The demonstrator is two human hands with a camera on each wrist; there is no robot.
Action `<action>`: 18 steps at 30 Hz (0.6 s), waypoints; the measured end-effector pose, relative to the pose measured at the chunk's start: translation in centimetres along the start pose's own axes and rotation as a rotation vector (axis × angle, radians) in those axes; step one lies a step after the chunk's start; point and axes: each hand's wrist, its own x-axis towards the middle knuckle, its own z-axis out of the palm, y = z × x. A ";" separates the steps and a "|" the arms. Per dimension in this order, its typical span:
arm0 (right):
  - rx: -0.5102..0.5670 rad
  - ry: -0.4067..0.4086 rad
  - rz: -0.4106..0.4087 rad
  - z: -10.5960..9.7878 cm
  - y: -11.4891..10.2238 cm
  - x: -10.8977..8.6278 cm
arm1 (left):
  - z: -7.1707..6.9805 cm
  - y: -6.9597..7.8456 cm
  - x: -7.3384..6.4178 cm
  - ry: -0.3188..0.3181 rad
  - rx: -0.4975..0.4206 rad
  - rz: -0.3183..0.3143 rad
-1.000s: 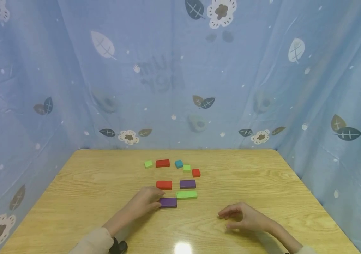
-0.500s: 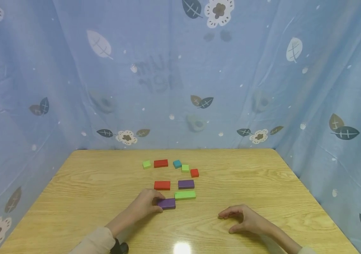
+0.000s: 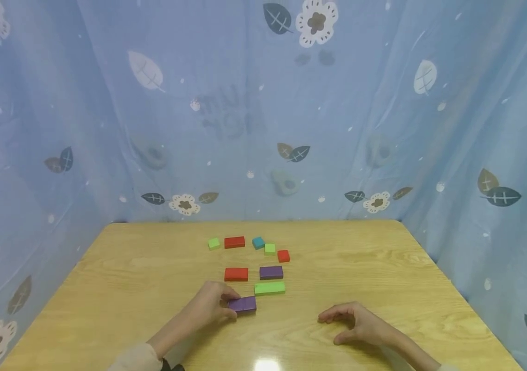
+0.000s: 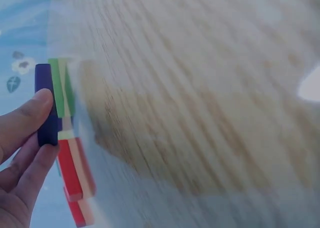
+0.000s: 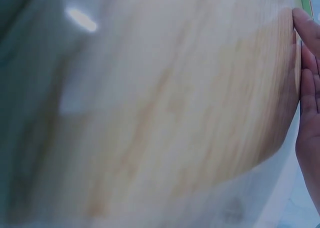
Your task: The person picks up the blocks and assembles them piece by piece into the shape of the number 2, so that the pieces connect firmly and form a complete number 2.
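Observation:
My left hand (image 3: 208, 305) pinches a purple rectangular block (image 3: 243, 305) by its left end, thumb on the near side and fingers on the far side. In the left wrist view, the thumb and fingertips grip this purple block (image 4: 46, 105) beside the green one. A long green block (image 3: 270, 288) lies just beyond it to the right, with a second purple block (image 3: 271, 273) behind that. Further left is a red block (image 3: 236, 274). My right hand (image 3: 360, 323) rests to the right, fingers loosely bent, holding nothing.
Toward the back of the wooden table (image 3: 152, 257) lie another red block (image 3: 234, 242), a small blue block (image 3: 258, 242), a small red block (image 3: 284, 256) and two small green blocks (image 3: 214, 243). A blue patterned curtain (image 3: 254, 113) surrounds the table's back and sides.
My left hand has drawn the purple block slightly toward me, away from the green block it was beside. The right hand has barely moved.

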 end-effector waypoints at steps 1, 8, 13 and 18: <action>0.000 -0.002 -0.003 0.0 0.0 0.0 | 0.0 0.1 0.0 -0.001 -0.007 0.007; -0.004 -0.013 -0.012 0.0 0.1 0.1 | 0.5 0.8 -0.6 -0.022 -0.035 0.032; -0.006 -0.017 -0.023 0.0 0.0 0.1 | 0.8 1.4 -0.6 -0.042 -0.039 0.041; 0.014 -0.006 -0.023 0.0 0.0 -0.1 | 1.1 1.9 -0.5 -0.053 -0.045 0.055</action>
